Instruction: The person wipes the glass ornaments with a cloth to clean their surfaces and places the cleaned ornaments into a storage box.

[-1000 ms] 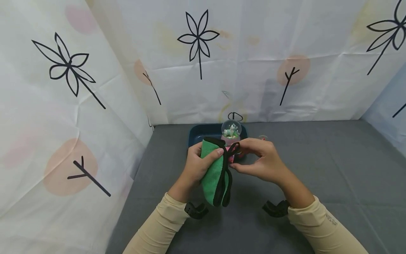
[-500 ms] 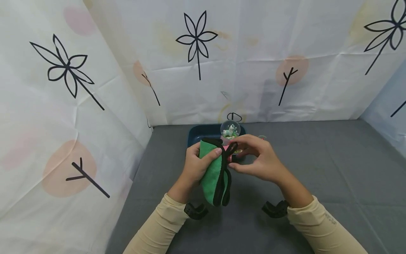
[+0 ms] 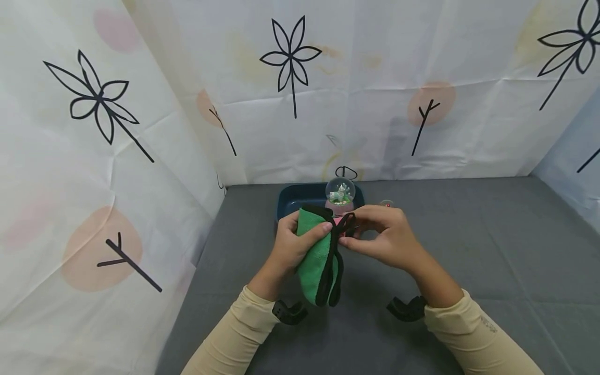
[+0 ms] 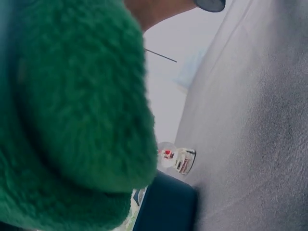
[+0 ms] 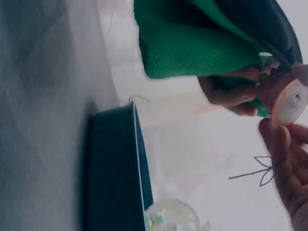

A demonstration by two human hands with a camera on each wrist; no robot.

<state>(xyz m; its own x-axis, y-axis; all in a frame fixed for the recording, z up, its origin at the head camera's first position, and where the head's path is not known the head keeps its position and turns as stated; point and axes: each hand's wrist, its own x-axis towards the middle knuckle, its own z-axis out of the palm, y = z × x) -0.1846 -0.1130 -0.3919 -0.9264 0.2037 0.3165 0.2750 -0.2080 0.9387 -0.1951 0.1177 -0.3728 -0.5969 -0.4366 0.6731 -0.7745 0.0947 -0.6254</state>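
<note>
My left hand grips a folded green cloth with black edging, thumb on its front. Between the hands, a pink-red snow globe is tucked against the cloth; its dome is mostly covered. In the right wrist view, the round white underside of its base faces the camera. My right hand pinches this base between thumb and fingers, beside the cloth's black edge. Green fabric fills much of the left wrist view, hiding the left fingers.
Behind the hands stands a dark blue tray, with another snow globe on a pink base at its right side. A third snow globe stands right of the tray, mostly behind my right hand in the head view. Printed fabric walls enclose the grey table.
Over the last second both hands stay nearly in place on the cloth and snow globe. The right fingers shift slightly around the base, and the cloth tilts a little.
</note>
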